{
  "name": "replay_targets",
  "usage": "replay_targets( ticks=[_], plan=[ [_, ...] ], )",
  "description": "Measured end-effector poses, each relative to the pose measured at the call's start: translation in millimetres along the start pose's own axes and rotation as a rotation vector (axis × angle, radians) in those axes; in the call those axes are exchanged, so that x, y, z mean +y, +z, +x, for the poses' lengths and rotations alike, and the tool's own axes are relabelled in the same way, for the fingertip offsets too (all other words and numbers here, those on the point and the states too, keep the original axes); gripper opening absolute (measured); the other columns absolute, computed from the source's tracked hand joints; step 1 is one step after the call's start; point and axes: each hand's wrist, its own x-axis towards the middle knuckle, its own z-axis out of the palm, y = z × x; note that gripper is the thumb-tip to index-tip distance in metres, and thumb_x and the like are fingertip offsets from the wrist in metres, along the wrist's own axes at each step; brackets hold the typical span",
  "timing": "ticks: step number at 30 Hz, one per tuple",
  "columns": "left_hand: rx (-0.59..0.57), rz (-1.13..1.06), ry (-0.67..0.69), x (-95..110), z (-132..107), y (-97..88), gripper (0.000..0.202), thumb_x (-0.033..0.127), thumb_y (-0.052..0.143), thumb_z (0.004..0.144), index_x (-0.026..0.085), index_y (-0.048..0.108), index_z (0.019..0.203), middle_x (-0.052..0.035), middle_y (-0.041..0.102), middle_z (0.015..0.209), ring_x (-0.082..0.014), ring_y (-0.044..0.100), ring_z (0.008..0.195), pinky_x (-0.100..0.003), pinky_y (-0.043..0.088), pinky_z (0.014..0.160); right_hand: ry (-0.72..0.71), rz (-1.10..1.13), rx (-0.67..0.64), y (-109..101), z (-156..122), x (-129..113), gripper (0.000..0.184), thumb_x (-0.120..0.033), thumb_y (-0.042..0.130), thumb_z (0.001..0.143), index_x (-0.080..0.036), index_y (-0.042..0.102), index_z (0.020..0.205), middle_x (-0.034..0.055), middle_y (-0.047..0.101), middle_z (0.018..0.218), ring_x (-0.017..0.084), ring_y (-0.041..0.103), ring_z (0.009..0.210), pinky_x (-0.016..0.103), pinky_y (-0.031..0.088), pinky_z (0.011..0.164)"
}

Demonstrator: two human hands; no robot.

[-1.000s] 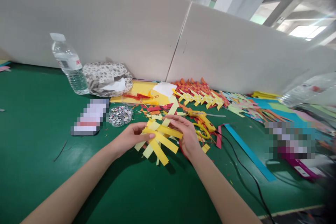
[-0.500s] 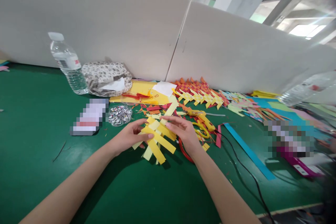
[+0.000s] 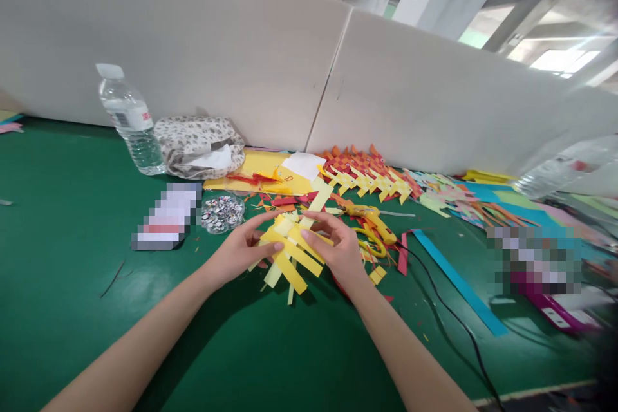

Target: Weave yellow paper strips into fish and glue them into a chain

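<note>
Between my hands is a partly woven piece of yellow paper strips [image 3: 292,251], bright and pale yellow strips crossing, with loose ends fanning toward me. My left hand [image 3: 244,246] grips its left side, thumb on top and fingers behind or beneath. From the right, my right hand [image 3: 338,246] pinches the upper right part, its thumb on the strips. A pale strip [image 3: 319,199] sticks out away from me at the top. Just right of my right hand lie yellow-handled scissors [image 3: 374,241] and a yellow hot glue gun [image 3: 379,222].
Behind are a clear dish of googly eyes [image 3: 223,212], finished woven paper fish [image 3: 362,174], a patterned cloth pouch [image 3: 200,145] and a water bottle [image 3: 132,122]. A blue paper strip [image 3: 458,283], the glue gun's black cord [image 3: 449,299] and a purple power strip [image 3: 550,302] lie right. A phone [image 3: 168,215] lies left.
My right thumb and fingers have shifted slightly on the woven strips, and the weave has turned a little. My left hand keeps its hold. The view has shifted slightly.
</note>
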Motion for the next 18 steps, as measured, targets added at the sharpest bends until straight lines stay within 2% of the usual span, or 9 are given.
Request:
replay_targets(
  ticks=[7,10,13,18],
  plan=[
    [0.038,0.042,0.049,0.8,-0.8,1.0,0.059,0.033,0.067,0.073,0.029,0.046,0.128,0.0073,0.050,0.051,-0.0086,0.048,0.049,-0.018,0.044,0.046,0.015,0.010,0.029,1.3,-0.6,-0.3,0.021,-0.026,0.066,0.071,-0.022,0.066,0.091,0.0031,0.067,0.092,0.014,0.060,0.073,0.026,0.053,0.063],
    [0.036,0.030,0.019,1.7,-0.5,1.2,0.055,0.033,0.068,0.072,0.028,0.050,0.124,0.0043,0.059,0.062,-0.0098,0.055,0.054,-0.018,0.047,0.048,0.009,0.023,0.015,2.1,-1.3,-1.5,0.020,-0.025,0.067,0.070,-0.022,0.066,0.090,0.0030,0.067,0.090,0.014,0.061,0.073,0.026,0.053,0.064],
    [0.033,0.017,-0.013,2.3,-0.7,2.0,0.054,0.033,0.068,0.072,0.026,0.050,0.123,0.0009,0.065,0.076,-0.0119,0.061,0.062,-0.021,0.051,0.052,0.005,0.062,0.006,2.1,-1.8,-3.3,0.024,-0.026,0.067,0.070,-0.022,0.066,0.094,0.0045,0.066,0.097,0.015,0.061,0.077,0.027,0.053,0.065],
    [0.035,0.007,-0.026,3.2,-1.4,4.7,0.054,0.033,0.067,0.072,0.024,0.049,0.122,0.0022,0.063,0.071,-0.0117,0.062,0.061,-0.020,0.051,0.052,0.043,0.130,-0.076,1.8,-2.6,-3.0,0.033,-0.029,0.067,0.071,-0.026,0.063,0.103,0.0047,0.062,0.111,0.017,0.061,0.087,0.029,0.052,0.069]
  ],
)
